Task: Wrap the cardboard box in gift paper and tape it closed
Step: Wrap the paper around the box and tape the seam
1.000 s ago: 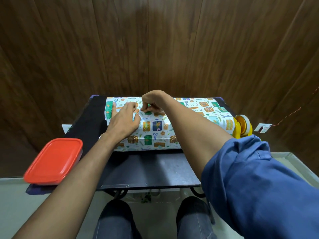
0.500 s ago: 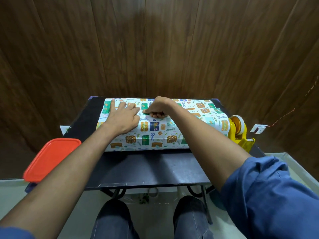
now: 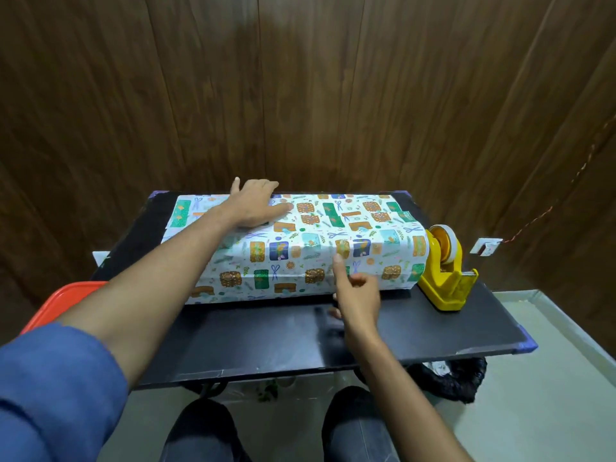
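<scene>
Dark tabletop (image 3: 266, 331) carried our paper-covered box (image 3: 300, 248); left hand (image 3: 256, 203) pressed flat on top, right hand (image 3: 358, 295) loose and empty. Next, probably, tape from the dispenser (image 3: 445, 271).

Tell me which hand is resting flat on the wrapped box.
The left hand, spread on the box top; the right hand hovers off its near side.

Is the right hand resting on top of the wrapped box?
No, the right hand hovers in front of the wrapped box; only the left hand presses its top.
</scene>
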